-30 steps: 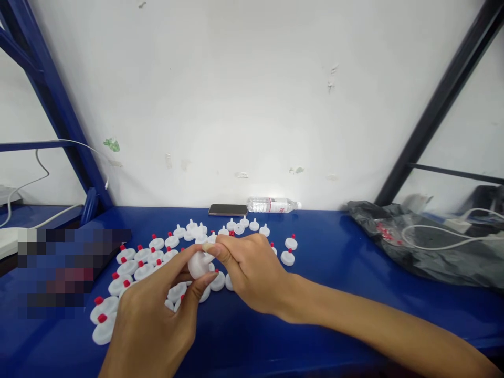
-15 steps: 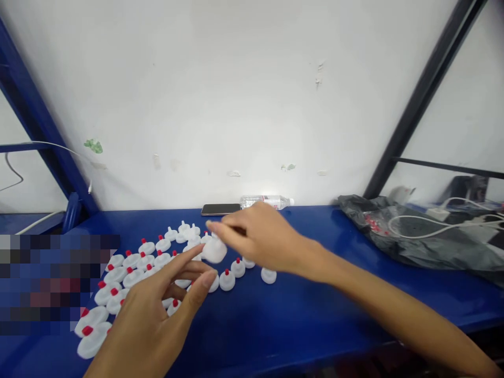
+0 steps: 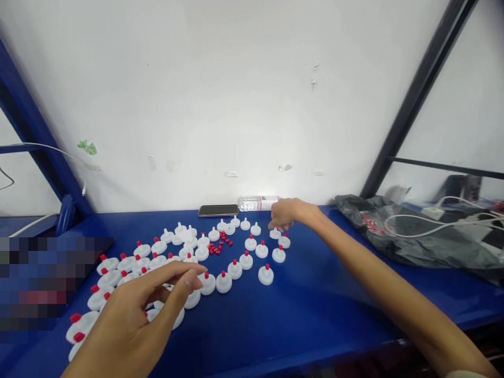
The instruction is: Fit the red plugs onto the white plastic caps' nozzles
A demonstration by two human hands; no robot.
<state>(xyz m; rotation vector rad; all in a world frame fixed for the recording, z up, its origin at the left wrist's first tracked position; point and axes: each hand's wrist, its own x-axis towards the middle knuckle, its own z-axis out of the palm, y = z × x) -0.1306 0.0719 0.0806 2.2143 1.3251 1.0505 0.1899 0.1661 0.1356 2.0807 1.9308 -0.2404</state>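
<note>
My right hand (image 3: 289, 211) is at the back right of the group, fingers pinched at the top of a white nozzle cap (image 3: 275, 234) that stands on the table; the fingers hide its tip. My left hand (image 3: 145, 310) hovers over the front of the group. Its fingers are curved and thumb and forefinger lie near each other, with nothing visible between them. Around it stand several white round caps with red tips (image 3: 223, 283). Several white nozzle caps without red tips (image 3: 255, 229) stand farther back, beside a small pile of loose red tips (image 3: 216, 249).
A phone (image 3: 218, 210) and a clear plastic bottle (image 3: 258, 203) lie against the wall. On the right, a dark plastic bag (image 3: 417, 249) lies under white cables (image 3: 413, 231). Blue metal posts rise at the left, a dark post at the right.
My right hand has moved right and back, away from my left hand. The white cap that was between my hands has left that spot. The loose red tips now show.
</note>
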